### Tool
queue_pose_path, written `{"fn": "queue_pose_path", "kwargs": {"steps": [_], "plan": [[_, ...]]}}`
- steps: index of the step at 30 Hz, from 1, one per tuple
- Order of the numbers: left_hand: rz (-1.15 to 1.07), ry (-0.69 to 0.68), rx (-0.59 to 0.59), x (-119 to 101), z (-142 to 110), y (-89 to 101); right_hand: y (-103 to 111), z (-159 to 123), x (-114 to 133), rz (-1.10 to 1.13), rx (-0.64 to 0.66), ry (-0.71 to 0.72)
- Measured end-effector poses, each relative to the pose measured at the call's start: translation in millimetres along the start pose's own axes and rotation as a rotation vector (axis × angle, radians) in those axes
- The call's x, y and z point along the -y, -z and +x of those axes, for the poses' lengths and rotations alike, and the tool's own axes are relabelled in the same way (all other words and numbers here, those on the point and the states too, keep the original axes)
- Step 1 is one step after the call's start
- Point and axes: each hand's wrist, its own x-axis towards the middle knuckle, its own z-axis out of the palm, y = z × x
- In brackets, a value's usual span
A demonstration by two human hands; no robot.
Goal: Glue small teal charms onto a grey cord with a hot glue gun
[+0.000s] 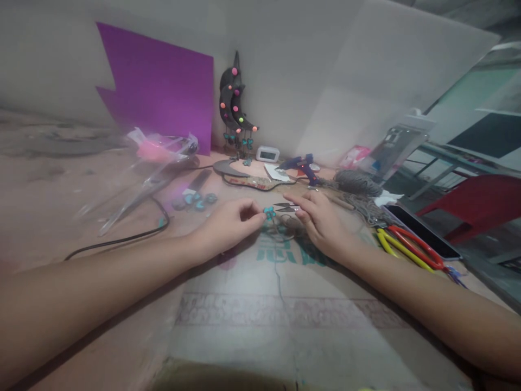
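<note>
My left hand (230, 224) rests on a cardboard sheet (285, 304) with its fingers pinched on a small teal butterfly charm (269, 213); a thin string (278, 271) trails from the charm toward me. My right hand (321, 220) lies just to the right, fingers curled around small thread snips (285, 207) whose dark blades point at the charm.
Behind my hands lie a blue glue gun (300, 164), a ball of grey twine (358, 182), black crescent moon decorations (234, 103), a purple foam sheet (163, 87) and a small white clock (267, 154). Clear plastic bags (158, 152), a black cable (122, 238), more teal charms (197, 201); red and yellow scissors (407, 247).
</note>
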Motion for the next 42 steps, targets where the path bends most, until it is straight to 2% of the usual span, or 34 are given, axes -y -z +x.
{"fn": "queue_pose_path", "kwargs": {"steps": [10,17,21,26,32,42], "plan": [[0.059,-0.067,0.015,6.9,3.6,0.8,-2.4,-0.2,-0.2,-0.005,-0.063,0.065],[0.118,-0.164,-0.011,1.1,2.5,1.2,-3.9,0.5,0.0,0.007,-0.078,0.088],[0.118,-0.135,0.004,1.6,3.1,0.9,-4.4,0.8,-0.3,-0.005,-0.082,0.119],[0.138,-0.193,-0.009,3.0,5.0,0.5,-3.4,0.1,-0.3,0.02,-0.075,0.105],[0.165,-0.192,-0.001,0.4,4.0,1.4,-2.2,0.2,0.3,-0.002,-0.088,0.14],[0.169,-0.181,0.007,0.9,4.1,1.7,6.6,-0.9,6.2,0.04,-0.06,0.089]]}}
